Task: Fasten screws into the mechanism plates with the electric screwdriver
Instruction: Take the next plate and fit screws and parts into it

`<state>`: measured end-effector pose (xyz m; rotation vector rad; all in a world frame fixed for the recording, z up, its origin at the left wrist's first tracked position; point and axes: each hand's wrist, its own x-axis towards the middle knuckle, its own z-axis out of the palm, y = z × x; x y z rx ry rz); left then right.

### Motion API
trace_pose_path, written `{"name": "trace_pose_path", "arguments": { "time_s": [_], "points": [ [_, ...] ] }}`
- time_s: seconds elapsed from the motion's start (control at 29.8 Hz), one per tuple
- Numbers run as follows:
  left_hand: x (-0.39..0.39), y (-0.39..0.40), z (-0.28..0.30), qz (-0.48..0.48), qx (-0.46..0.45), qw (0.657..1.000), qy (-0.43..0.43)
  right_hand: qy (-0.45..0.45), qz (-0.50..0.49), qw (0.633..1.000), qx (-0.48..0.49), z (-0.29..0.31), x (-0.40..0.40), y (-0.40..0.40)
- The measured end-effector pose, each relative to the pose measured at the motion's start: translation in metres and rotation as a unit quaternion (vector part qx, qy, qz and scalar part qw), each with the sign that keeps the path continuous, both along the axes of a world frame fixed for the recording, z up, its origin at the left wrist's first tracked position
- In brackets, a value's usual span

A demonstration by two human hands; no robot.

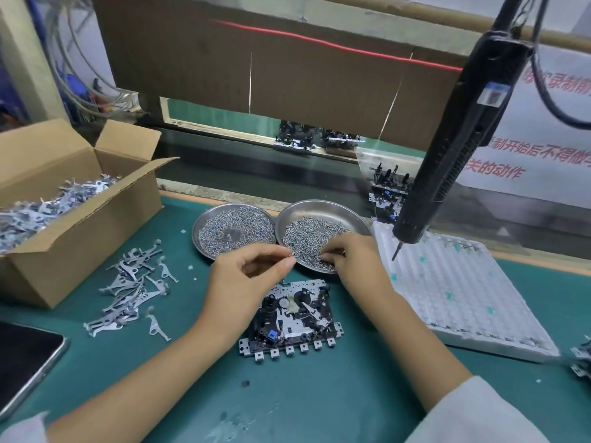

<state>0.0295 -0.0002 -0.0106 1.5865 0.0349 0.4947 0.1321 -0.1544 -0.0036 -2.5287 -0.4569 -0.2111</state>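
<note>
A mechanism plate [294, 321] with black and grey parts lies on the green mat, just below my hands. Two round steel dishes hold small screws: the left dish [204, 219] and the right dish [339, 209]. My right hand [351, 254] reaches into the right dish, fingertips curled down among the screws. My left hand [252, 270] hovers over the gap between dishes and plate, thumb and forefinger pinched together; whether a screw sits between them is too small to tell. The black electric screwdriver [454, 148] hangs from above at the right, untouched.
An open cardboard box [80, 225] of metal levers stands at the left, with loose levers [131, 292] scattered beside it. A white plastic tray [454, 292] lies at the right. A tablet [25, 359] sits at the near left. More mechanisms [387, 190] rest on the conveyor behind.
</note>
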Motion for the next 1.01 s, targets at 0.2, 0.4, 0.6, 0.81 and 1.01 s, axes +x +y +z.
{"name": "trace_pose_path", "arguments": {
  "time_s": [0.2,0.4,0.6,0.81,1.01],
  "points": [
    [-0.003,-0.005,-0.002,0.005,0.032,0.999,-0.004,-0.030,0.007,0.995,0.095,-0.003,-0.001,-0.005],
    [-0.004,-0.006,0.000,0.009,0.040,0.999,-0.006,-0.009,0.002,0.976,0.218,0.001,-0.006,-0.008],
    [-0.006,-0.007,0.001,0.002,0.058,0.998,-0.025,0.139,0.074,0.870,0.468,0.013,-0.046,-0.011],
    [-0.009,-0.010,0.000,-0.030,0.123,0.988,-0.083,0.218,0.080,0.806,0.544,0.008,-0.079,-0.004],
    [-0.009,-0.011,-0.002,-0.022,0.165,0.978,-0.127,0.194,0.066,0.801,0.562,0.006,-0.088,0.001]
  ]
}}
